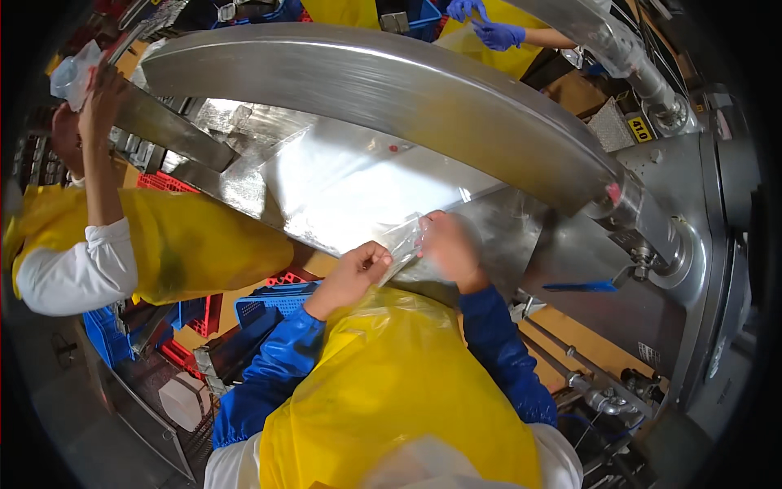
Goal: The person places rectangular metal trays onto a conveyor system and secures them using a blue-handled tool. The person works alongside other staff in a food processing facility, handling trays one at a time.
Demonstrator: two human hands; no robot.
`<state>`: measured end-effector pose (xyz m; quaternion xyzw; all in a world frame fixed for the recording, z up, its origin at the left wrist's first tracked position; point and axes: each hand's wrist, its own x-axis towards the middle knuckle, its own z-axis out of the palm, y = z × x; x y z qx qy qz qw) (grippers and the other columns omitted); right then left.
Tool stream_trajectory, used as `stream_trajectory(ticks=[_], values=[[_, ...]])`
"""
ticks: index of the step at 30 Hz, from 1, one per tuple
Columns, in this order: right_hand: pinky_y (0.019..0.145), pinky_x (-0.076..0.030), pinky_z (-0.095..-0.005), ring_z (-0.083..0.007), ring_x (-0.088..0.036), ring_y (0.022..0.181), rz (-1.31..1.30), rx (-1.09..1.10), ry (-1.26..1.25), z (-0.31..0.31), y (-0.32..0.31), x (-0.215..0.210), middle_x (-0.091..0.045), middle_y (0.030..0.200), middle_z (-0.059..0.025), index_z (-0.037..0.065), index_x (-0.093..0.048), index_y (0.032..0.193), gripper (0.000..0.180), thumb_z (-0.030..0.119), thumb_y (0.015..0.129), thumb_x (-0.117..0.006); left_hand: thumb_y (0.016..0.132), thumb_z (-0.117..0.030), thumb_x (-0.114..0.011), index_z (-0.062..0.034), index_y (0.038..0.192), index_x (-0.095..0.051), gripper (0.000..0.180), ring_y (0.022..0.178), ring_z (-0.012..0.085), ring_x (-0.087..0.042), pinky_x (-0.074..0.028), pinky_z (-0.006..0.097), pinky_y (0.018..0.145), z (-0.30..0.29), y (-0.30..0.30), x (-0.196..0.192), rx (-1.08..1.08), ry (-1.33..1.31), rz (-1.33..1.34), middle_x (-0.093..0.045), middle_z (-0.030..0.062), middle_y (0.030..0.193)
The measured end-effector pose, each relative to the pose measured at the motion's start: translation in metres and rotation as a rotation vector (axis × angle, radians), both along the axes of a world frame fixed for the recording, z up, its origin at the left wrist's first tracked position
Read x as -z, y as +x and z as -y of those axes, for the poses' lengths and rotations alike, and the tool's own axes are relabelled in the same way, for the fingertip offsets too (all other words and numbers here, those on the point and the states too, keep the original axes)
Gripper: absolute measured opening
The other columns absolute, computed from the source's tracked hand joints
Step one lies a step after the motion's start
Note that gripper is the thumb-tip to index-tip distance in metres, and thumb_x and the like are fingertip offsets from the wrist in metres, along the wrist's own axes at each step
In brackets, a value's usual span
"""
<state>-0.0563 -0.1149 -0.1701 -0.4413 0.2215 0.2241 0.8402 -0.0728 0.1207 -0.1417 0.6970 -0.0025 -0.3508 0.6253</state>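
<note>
A crumpled clear plastic bag [401,244] is stretched between my hands, in front of my yellow apron [391,383]. On its lower left edge, the curled fingers and thumb of my left hand [354,273] pinch the film. My right hand [450,247] is partly smeared by motion, its fingertips closed on the bag's right side. Whether anything lies inside the bag, I cannot tell. Just beyond my hands lies a bright, shiny metal work surface [342,187], with a small red bit [393,148] on it.
A broad curved steel beam [383,73] spans the work surface. At left, a co-worker in a yellow apron [195,244] raises a hand [102,98] by a clear bag [72,77]. Another person's blue-gloved hands [497,34] show beyond the beam. A blue crate [273,303] stands lower left.
</note>
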Motion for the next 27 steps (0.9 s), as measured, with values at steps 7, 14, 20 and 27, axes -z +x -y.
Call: stream_trajectory(ticks=[7, 14, 20, 27], values=[[0.051, -0.029, -0.0215, -0.0047, -0.039, 0.057, -0.03, -0.369, 0.322, -0.039, 0.048, 0.044, -0.044, 0.068, 0.0041, 0.009, -0.052, 0.083, 0.019, 0.012, 0.099, -0.061, 0.103, -0.019, -0.058, -0.0078, 0.096, -0.059, 0.013, 0.076, 0.0116, -0.062, -0.052, 0.029, 0.073, -0.078, 0.068, 0.008, -0.411, -0.623, -0.626, -0.061, -0.0003, 0.084], [0.053, -0.032, -0.023, -0.0077, -0.045, 0.065, -0.004, -0.253, 0.091, -0.076, 0.115, 0.107, -0.047, 0.077, 0.005, 0.012, -0.056, 0.095, 0.013, 0.02, 0.103, -0.054, 0.104, -0.015, -0.054, -0.0054, 0.104, -0.061, 0.012, 0.076, 0.0113, -0.062, -0.053, 0.027, 0.069, -0.11, 0.11, 0.082, -0.69, -0.799, -0.845, -0.061, -0.0008, 0.083], [0.057, -0.035, -0.0226, -0.0075, -0.046, 0.07, -0.13, -0.233, 0.419, -0.164, 0.19, 0.052, -0.049, 0.08, 0.0048, 0.012, -0.058, 0.1, 0.018, 0.03, 0.101, -0.062, 0.104, -0.014, -0.056, -0.0026, 0.11, -0.06, 0.013, 0.08, 0.0113, -0.067, -0.06, 0.025, 0.074, -0.18, 0.173, 0.029, -0.904, -1.17, -0.796, -0.066, 0.003, 0.092], [0.06, -0.04, -0.0263, -0.0097, -0.05, 0.076, 0.204, -0.354, 0.699, -0.305, 0.337, -0.003, -0.051, 0.079, 0.0024, 0.012, -0.059, 0.1, 0.028, 0.04, 0.106, -0.055, 0.1, -0.016, -0.065, -0.0037, 0.102, -0.067, 0.013, 0.07, 0.0093, -0.068, -0.059, 0.024, 0.063, -0.291, 0.269, -0.058, -0.995, -0.951, -0.286, -0.069, -0.001, 0.084]])
